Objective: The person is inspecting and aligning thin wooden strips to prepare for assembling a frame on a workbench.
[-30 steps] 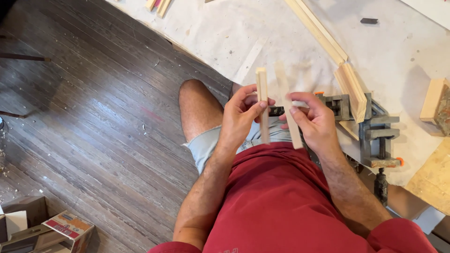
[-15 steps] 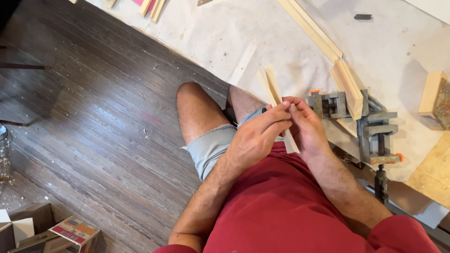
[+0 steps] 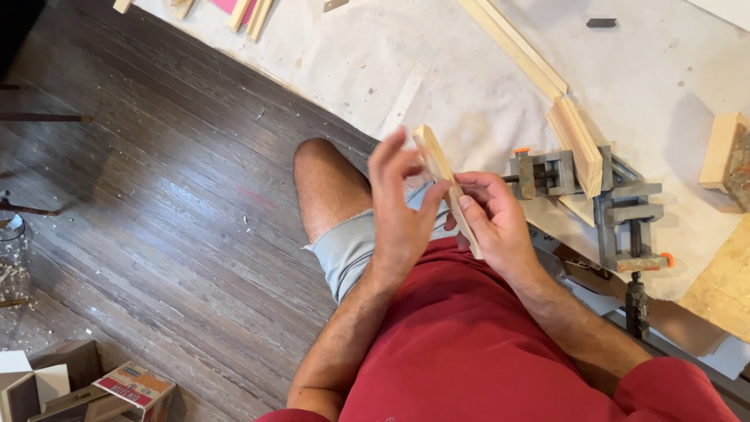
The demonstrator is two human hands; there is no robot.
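Seated person, red shirt, pale shorts, bare knee raised. Landmark: the grey corner clamp [image 3: 594, 195] on the paper-covered floor.

Wood strip [image 3: 447, 186]: short, pale, square-edged, held in the air to the left of the corner clamp, above the lap, tilted with its upper end away from the body. Right hand [image 3: 492, 223] grips its lower half, fingers wrapped round it, thumb laid along the face. Left hand [image 3: 402, 203], further left of the clamp, touches the strip's mid part with thumb and one or two fingertips only; the other fingers are spread loose, so the hold there is light, more a steadying pinch.

Handling, as a judgement: light, stiff, dry softwood; not slippery, may splinter at cut ends and could snap if bent hard across its thin side. Best held on the flat faces near the middle, ends left free.

Two mitred wood lengths [image 3: 574, 141] sit in the clamp's jaws, joined at a corner. More strips [image 3: 250, 12] lie well up-left of it.
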